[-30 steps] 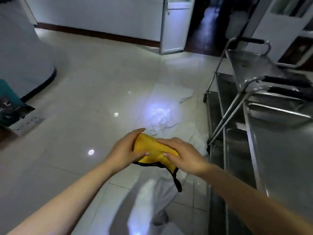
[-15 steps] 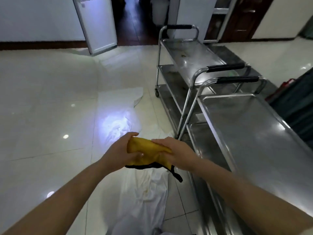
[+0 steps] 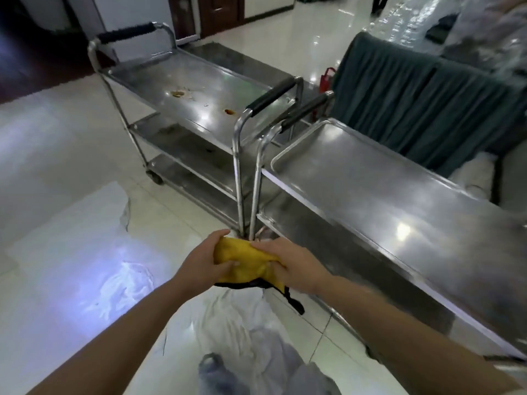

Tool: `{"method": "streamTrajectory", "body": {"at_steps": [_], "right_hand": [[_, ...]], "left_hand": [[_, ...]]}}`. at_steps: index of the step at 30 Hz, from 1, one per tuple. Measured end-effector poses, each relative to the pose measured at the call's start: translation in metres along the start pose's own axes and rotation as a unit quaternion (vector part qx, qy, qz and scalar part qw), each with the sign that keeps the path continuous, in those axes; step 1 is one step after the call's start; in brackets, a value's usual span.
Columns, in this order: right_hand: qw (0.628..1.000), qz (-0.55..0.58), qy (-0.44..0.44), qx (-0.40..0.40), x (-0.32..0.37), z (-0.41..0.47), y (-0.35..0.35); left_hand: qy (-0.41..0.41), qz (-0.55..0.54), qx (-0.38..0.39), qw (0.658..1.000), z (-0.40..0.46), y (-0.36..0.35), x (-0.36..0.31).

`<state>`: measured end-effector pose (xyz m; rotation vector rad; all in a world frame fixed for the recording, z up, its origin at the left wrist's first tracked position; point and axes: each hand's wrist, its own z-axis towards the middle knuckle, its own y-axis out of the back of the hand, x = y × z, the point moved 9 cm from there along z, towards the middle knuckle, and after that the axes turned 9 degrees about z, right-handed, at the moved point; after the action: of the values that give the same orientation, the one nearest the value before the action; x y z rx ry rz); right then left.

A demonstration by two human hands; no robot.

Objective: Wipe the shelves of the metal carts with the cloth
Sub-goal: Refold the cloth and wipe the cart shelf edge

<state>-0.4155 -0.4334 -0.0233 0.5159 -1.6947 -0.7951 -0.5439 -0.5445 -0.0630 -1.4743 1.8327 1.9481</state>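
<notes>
Close to me, my left hand (image 3: 203, 266) and right hand (image 3: 296, 266) both squeeze the yellow cloth (image 3: 245, 263), up off the floor. Past them stand the near cart (image 3: 399, 212) and far cart (image 3: 196, 89).

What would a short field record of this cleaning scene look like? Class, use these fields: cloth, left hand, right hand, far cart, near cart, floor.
cloth: yellow cloth with a dark edge, bunched between both hands
left hand: left hand grips the cloth's left side
right hand: right hand grips its right side
far cart: far cart, three shelves, brown spots on the top one
near cart: near cart, top shelf shows no spots
floor: white sheet lies on pale tiles
</notes>
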Motion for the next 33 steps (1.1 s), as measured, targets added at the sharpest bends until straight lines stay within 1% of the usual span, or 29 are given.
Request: {"method": "streamTrajectory", "body": {"at_steps": [5, 8, 14, 18, 20, 25, 30, 33], "right_hand": [[0.997, -0.034, -0.057, -0.033, -0.020, -0.002, 0.003], [0.995, -0.033, -0.073, -0.053, -0.042, 0.000, 0.007], [0.993, -0.010, -0.091, -0.074, -0.097, 0.016, 0.011], [0.993, -0.018, -0.086, -0.082, -0.135, 0.031, -0.005], [0.991, -0.001, -0.099, -0.088, -0.160, 0.038, -0.019], [0.972, 0.086, -0.163, -0.145, -0.254, 0.056, -0.080], [0.932, 0.183, -0.214, -0.230, -0.383, 0.085, -0.171], [0.934, 0.175, -0.227, -0.214, -0.471, 0.108, -0.222]], "left_hand": [[-0.041, 0.027, 0.106, 0.993, 0.045, -0.019, -0.001], [-0.056, 0.039, 0.139, 0.988, 0.066, -0.035, -0.004], [-0.031, 0.064, 0.173, 0.982, 0.110, -0.067, 0.000], [0.001, 0.074, 0.169, 0.983, 0.142, -0.096, 0.013], [0.007, 0.070, 0.166, 0.984, 0.162, -0.116, 0.022], [-0.014, 0.045, 0.185, 0.982, 0.215, -0.190, 0.072], [-0.041, 0.031, 0.200, 0.979, 0.282, -0.298, 0.150], [-0.076, 0.066, 0.189, 0.977, 0.324, -0.372, 0.189]]}}
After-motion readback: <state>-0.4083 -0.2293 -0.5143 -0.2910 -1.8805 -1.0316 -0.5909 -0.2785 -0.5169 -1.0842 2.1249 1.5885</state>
